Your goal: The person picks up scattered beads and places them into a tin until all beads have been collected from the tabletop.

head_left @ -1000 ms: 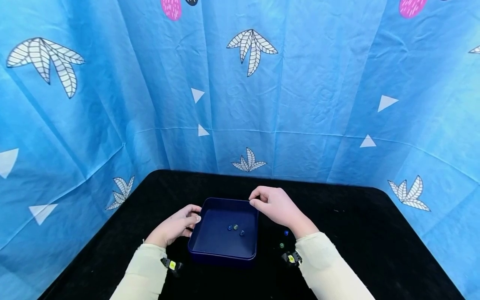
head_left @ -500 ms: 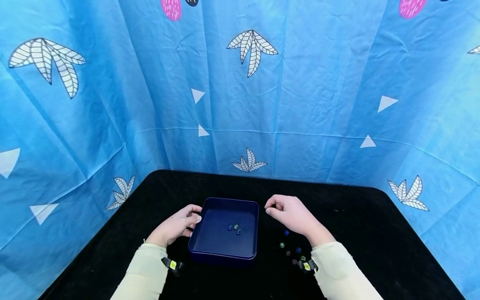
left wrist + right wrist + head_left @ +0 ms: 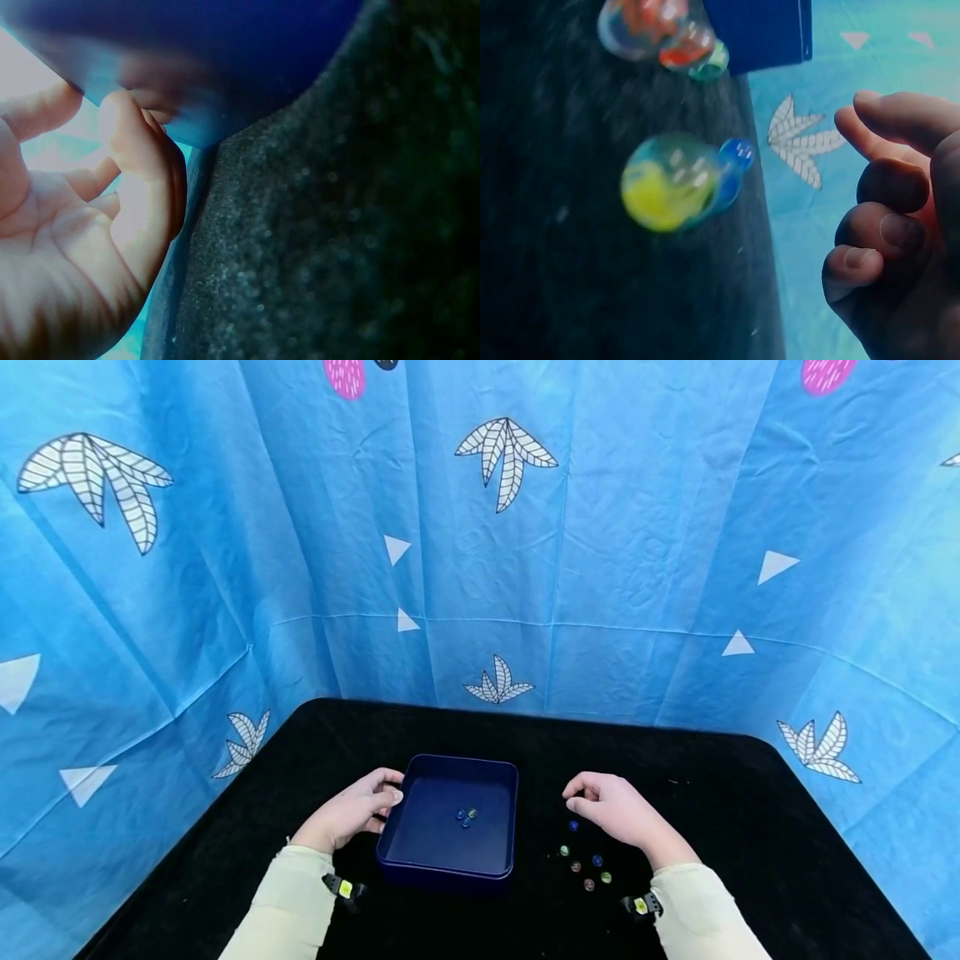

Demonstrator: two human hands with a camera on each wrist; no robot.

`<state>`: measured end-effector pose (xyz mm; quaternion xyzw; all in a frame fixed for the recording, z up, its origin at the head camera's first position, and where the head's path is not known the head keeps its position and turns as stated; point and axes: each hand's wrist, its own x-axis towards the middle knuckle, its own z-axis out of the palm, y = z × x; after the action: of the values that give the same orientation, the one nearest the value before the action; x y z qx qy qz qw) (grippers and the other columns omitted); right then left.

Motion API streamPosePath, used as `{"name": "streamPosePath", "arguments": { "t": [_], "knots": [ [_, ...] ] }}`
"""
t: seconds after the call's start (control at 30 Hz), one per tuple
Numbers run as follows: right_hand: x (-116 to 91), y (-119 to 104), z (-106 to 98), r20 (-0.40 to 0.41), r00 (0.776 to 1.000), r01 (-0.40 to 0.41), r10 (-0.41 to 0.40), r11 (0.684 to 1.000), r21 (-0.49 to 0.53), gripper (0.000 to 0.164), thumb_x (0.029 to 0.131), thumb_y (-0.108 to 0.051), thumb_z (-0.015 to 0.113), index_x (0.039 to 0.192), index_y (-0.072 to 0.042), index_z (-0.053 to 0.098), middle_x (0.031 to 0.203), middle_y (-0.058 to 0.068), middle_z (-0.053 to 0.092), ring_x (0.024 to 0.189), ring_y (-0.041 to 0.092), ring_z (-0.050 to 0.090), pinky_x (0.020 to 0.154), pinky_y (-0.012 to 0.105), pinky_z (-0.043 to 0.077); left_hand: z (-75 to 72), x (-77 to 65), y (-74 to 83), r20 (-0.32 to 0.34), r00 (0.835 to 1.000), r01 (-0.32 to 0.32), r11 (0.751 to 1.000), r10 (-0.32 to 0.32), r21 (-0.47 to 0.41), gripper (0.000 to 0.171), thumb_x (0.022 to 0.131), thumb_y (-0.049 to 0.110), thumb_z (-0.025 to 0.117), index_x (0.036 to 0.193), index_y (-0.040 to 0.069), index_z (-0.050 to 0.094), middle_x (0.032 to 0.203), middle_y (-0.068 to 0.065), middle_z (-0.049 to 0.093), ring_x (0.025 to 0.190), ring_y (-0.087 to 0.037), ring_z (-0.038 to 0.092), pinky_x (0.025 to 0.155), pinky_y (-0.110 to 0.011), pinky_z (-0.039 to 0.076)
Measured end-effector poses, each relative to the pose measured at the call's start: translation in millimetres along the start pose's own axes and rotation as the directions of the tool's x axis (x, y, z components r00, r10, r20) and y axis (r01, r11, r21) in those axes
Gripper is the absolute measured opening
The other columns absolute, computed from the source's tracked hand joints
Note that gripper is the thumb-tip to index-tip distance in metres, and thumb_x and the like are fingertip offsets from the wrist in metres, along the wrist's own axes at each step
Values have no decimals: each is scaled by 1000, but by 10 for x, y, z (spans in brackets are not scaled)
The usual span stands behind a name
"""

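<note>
A dark blue square box [image 3: 448, 858] stands uncovered on the black table. My left hand [image 3: 352, 810] holds its left wall, thumb at the rim; the left wrist view shows fingertips [image 3: 120, 112] against the box's outer side. Three glass marbles [image 3: 466, 823] lie close together inside. To the box's right my right hand [image 3: 618, 810] hovers just over the loose marbles, thumb and forefinger extended, other fingers curled, nothing visible between them. Nearest to it is a blue marble [image 3: 573, 826]. A yellow-and-clear marble [image 3: 667, 184] looms large in the right wrist view.
Several more marbles lie right of the box, among them a green one [image 3: 564, 851], a reddish one [image 3: 588, 885] and another blue one [image 3: 597, 861]. Black cloth [image 3: 720, 827] covers the table. A blue printed curtain [image 3: 622, 527] hangs behind it.
My right hand has moved from the box's right rim rightward and toward me, uncovering more loose marbles. One marble in the box has rolled left to the other two. My left hand stays put.
</note>
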<state>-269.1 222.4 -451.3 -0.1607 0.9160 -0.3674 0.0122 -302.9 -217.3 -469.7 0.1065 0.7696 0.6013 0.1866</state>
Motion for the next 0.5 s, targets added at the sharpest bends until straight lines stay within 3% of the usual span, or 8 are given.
{"name": "streamPosePath", "arguments": {
  "t": [0.17,0.37,0.5],
  "knots": [
    [-24,137,23,-1,1000,-29,29,1000,11,14,94,-25,69,106,-19,72,67,-4,52,58,13,48,62,33,45,-9,-3,-16,5,1000,1,1000,-1,-1,45,105,19,54,143,-1,40,121,-22,54,93,-30,60,76,-43,57],
    [-60,239,59,101,993,-71,67,997,30,16,94,-26,70,108,-19,72,74,-1,55,63,15,50,62,33,44,-19,-9,-14,12,1000,6,1000,-6,6,46,105,21,54,144,0,39,121,-21,54,94,-31,60,76,-43,57],
    [-65,265,68,153,987,-52,50,999,7,20,95,-22,68,115,-20,72,75,-2,54,62,13,47,59,31,42,-18,-7,6,15,1000,6,1000,-6,7,47,105,20,53,144,0,39,123,-23,54,94,-31,60,76,-42,57]
  ]
}}
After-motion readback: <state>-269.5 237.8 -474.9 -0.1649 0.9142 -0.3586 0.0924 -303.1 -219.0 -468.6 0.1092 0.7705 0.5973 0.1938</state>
